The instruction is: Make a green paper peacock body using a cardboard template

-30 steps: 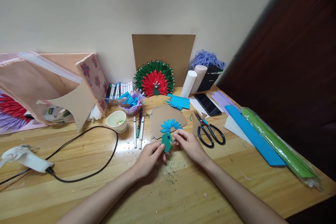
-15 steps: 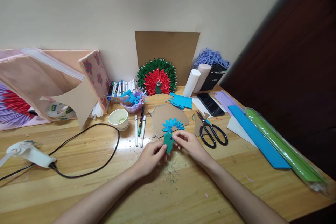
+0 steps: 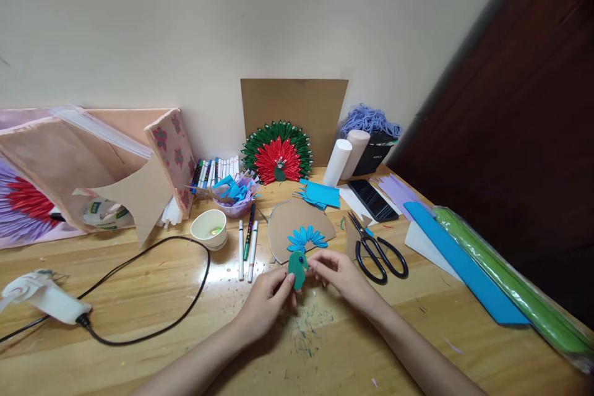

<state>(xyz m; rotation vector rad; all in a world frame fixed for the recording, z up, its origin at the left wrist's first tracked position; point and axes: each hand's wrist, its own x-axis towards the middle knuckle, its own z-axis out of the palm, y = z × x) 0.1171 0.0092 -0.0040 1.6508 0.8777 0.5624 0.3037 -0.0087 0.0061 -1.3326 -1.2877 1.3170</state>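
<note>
Between thumb and fingers, my left hand [image 3: 269, 300] grips a small green bird-shaped cutout [image 3: 296, 275] with a dark blue bead-like eye. My right hand [image 3: 341, 275] is closed in a pinch at the cutout's beak side; whatever its fingertips hold is too small to make out. Just beyond lies a rounded brown cardboard piece [image 3: 288, 216] with blue petals [image 3: 307, 238] fanned out on it. Black-handled scissors [image 3: 378, 253] lie to the right of my right hand.
Markers [image 3: 241, 250] and a paper cup [image 3: 208, 229] stand left of the cardboard. A white glue gun [image 3: 51, 300] with a looping black cord lies farther left. A phone [image 3: 372, 200] and blue sheets [image 3: 464, 263] lie right. A red-and-green peacock [image 3: 278, 158] stands behind.
The whole scene sits lower in the picture as the head view tilts up. My right fingertips have drawn slightly away from the bead eye; my left hand keeps its grip on the cutout.
</note>
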